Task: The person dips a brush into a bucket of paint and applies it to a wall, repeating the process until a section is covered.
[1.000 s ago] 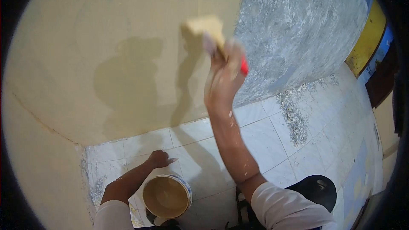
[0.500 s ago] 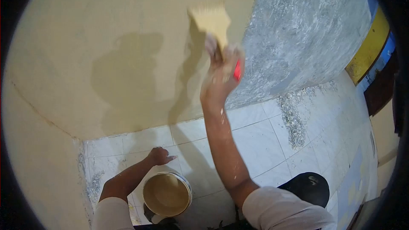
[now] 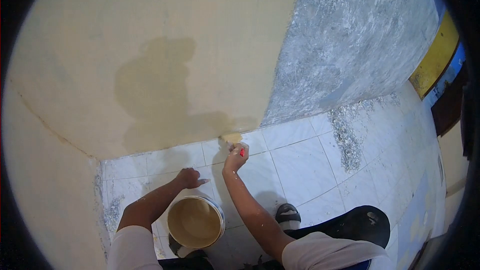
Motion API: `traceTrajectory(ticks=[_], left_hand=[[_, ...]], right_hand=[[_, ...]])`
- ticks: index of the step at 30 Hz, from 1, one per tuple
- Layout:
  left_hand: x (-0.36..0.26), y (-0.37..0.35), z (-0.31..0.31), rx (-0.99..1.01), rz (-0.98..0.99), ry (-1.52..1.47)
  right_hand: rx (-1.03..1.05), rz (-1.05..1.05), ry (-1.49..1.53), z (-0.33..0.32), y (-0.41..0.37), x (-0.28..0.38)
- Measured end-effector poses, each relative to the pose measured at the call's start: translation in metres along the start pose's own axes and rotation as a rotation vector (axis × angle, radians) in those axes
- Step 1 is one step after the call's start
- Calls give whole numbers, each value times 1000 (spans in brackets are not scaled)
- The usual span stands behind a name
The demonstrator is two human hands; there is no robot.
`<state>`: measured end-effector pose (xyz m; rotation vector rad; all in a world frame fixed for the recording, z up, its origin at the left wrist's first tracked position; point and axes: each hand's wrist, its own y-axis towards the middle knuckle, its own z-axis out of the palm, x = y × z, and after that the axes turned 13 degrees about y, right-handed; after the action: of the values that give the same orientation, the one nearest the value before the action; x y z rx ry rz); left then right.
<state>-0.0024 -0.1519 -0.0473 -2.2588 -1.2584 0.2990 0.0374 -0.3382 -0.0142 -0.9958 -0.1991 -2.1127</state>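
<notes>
My right hand [image 3: 236, 157] is closed round the handle of a wide paint brush [image 3: 232, 138], which has a bit of red on it. The bristles touch the foot of the cream-painted wall [image 3: 225, 70], where it meets the tiled floor. Just above a bucket [image 3: 196, 221] of beige paint is my left hand [image 3: 190, 178], its fingers curled and the thumb pointing right; whether it holds anything is hidden.
Bare grey wall [image 3: 345, 35] lies right of the painted part. Flaky debris [image 3: 347, 142] is scattered on the white tiles [image 3: 295, 155]. Sandalled feet and a dark-clad knee [image 3: 367, 222] are near the bottom. Yellow and blue panels stand far right.
My right hand has come down with the brush from high on the wall to its bottom edge. The left hand is nearly unmoved. A sandalled foot now shows beside my right forearm.
</notes>
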Motion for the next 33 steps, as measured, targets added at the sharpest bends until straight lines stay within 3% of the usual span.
traceTrajectory(ticks=[5,8,17,19,21,23,26,31,33], left_hand=[[4,-4,12,-100,36,-44],[6,1,16,-49,22,-29],[3,-3,11,9,30,-5],[0,-9,6,33,25,10],[-5,-14,4,50,21,7],[-3,-13,3,46,16,-5],[-2,-11,3,58,26,-11],[-1,-7,4,57,46,28],[-5,-6,3,72,58,33]], right_hand=[[23,42,63,78,-4,42],[174,124,353,129,-18,104],[709,-248,780,318,-44,283],[1003,-339,907,370,-23,319],[1043,-380,924,390,-33,348],[1047,-389,912,395,-37,354],[930,-350,829,376,-29,306],[622,-292,583,244,-41,194],[442,-171,414,187,-54,157]])
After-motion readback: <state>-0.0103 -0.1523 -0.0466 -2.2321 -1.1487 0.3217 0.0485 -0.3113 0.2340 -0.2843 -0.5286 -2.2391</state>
